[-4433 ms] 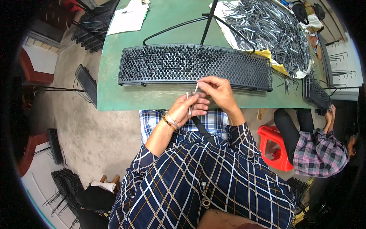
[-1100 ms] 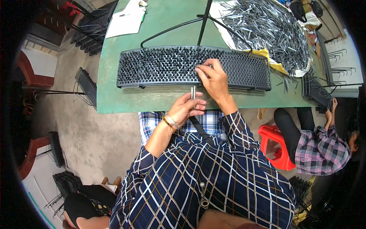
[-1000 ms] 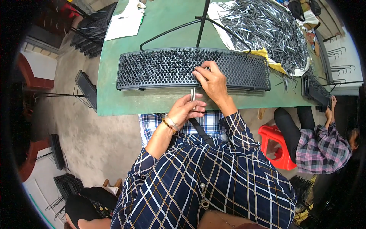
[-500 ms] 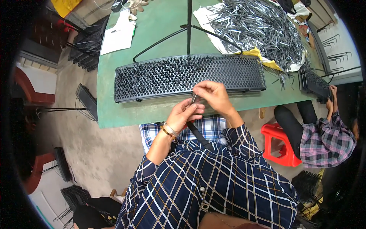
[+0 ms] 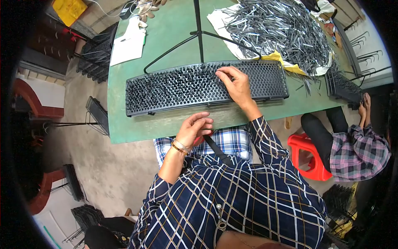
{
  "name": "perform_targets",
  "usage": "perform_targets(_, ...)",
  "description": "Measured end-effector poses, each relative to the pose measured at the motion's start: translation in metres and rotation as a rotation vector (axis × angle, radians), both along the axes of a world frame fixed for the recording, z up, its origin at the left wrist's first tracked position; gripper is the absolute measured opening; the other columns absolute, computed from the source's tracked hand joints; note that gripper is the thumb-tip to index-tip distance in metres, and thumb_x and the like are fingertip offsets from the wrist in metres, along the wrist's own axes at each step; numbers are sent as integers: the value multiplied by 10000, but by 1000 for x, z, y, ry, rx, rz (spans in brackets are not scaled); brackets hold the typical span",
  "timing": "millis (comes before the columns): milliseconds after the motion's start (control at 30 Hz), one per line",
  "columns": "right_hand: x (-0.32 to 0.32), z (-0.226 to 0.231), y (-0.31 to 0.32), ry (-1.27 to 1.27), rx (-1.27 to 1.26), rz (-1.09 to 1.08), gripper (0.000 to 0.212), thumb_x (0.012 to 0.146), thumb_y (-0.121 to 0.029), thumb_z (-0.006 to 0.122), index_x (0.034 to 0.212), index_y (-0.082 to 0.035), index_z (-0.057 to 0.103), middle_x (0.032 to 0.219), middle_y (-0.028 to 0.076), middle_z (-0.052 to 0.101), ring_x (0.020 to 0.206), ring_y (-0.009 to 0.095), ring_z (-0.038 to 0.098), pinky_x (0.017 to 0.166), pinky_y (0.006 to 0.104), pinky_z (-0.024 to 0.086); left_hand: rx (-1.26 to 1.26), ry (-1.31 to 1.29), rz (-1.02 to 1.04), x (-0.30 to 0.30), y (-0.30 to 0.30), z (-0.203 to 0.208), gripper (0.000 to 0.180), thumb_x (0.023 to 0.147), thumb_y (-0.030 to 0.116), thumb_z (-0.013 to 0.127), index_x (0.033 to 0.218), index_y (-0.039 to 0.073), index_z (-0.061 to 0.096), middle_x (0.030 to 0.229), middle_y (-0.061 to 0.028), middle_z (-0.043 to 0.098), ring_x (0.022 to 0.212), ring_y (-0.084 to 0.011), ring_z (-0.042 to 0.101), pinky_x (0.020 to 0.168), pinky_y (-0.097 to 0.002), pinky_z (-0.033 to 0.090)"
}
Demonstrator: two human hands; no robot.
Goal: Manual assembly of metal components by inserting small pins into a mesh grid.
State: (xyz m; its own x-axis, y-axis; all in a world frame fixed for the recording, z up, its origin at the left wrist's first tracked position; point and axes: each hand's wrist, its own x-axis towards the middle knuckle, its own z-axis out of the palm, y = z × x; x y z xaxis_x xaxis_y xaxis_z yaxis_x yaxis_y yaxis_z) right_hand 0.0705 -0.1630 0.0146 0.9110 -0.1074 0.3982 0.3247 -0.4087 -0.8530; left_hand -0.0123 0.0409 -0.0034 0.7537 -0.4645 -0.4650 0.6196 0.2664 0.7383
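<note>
A long black perforated panel (image 5: 257,81) lies across the table in front of me, its bent-rod frame (image 5: 199,35) reaching toward the far side. Short dark pieces fill many holes in its left and middle parts; round holes show on the right. Over the panel's middle, my right hand (image 5: 236,85) is closed in a pinch at the surface. Whatever sits between its fingertips is too small to make out. My left hand (image 5: 193,129) hovers by the table's near edge, apart from the panel, with fingers curled toward the thumb. Its palm is hidden, and I cannot make out anything in it.
A heap of thin grey-black strips (image 5: 277,35) lies on white and yellow sacking at the far right. Papers (image 5: 129,45) and gloves (image 5: 146,10) are at the far left of the green table (image 5: 166,126). To the right, another person sits on a red stool (image 5: 306,159) beside a similar panel (image 5: 344,89).
My right hand has moved away from my left hand, forward onto the panel's middle. My left hand has drawn slightly left and down; the dark piece between the hands no longer shows there.
</note>
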Motion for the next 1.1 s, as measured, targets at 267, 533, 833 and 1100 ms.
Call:
perform_targets(267,4,0,2,-120,-41,21,110,814,-111,646,872,-20,662,791,78,643,654,170,602,569,267,461,11,11,26,4,4,0,283,925,107,501,1185,-5,501,1005,-109,618,849,-136,610,730,-241,534)
perform_targets(533,2,-6,5,-190,-219,99,107,798,-113,638,834,-12,638,815,116,630,762,271,608,687,345,481,29,32,41,3,4,-5,276,921,110,508,1174,1,510,994,-106,624,843,-132,611,716,-234,533)
perform_targets(833,-3,-5,9,-199,-155,41,115,787,-97,656,835,6,643,808,116,632,715,259,619,625,334,494,5,36,52,6,5,-9,271,920,109,506,1171,6,514,988,-101,628,833,-135,619,711,-234,534)
perform_targets(1100,-4,-8,14,-243,-234,3,120,778,-85,675,858,2,653,810,116,641,712,241,629,614,313,496,18,37,68,5,9,-9,276,918,103,500,1174,-1,507,992,-110,626,844,-153,620,724,-263,536)
